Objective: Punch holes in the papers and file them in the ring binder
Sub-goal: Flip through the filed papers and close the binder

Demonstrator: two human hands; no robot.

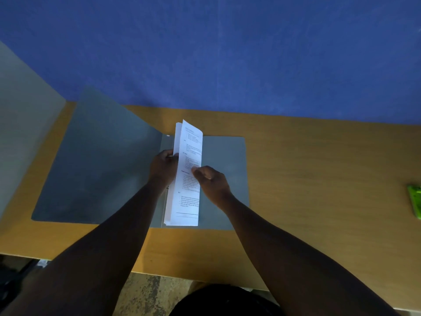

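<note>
Grey binder (pixel 95 160): open flat on the desk, left cover lifted a little at the far corner, right cover flat under the papers.
Wooden desk (pixel 319 169): light brown top, carrying the binder in the middle-left part.
Spine area of binder: mostly hidden behind the papers and the left hand; ring mechanism not visible clearly.
Left hand (pixel 163 166): just left of the paper stack, fingers curled closed around the left edge of the stack, near its middle height.
Papers (pixel 188 179): white printed sheets, held as one stack standing on the long edge over the binder spine, tilted slightly to the right; top page with lines of small text, too small to read.
Right hand (pixel 210 182): on the right side of the stack, thumb and fingers pinched together on the right edge of the front page, touching it near the middle.
Both forearms: bare, reaching from the bottom of the view up to the stack.
Blue wall (pixel 227 53): behind the desk, across the whole top of the view.
Green object (pixel 415 200): at the far right edge of the desk, well apart from the binder, cut by the frame; kind not possible to tell.
</note>
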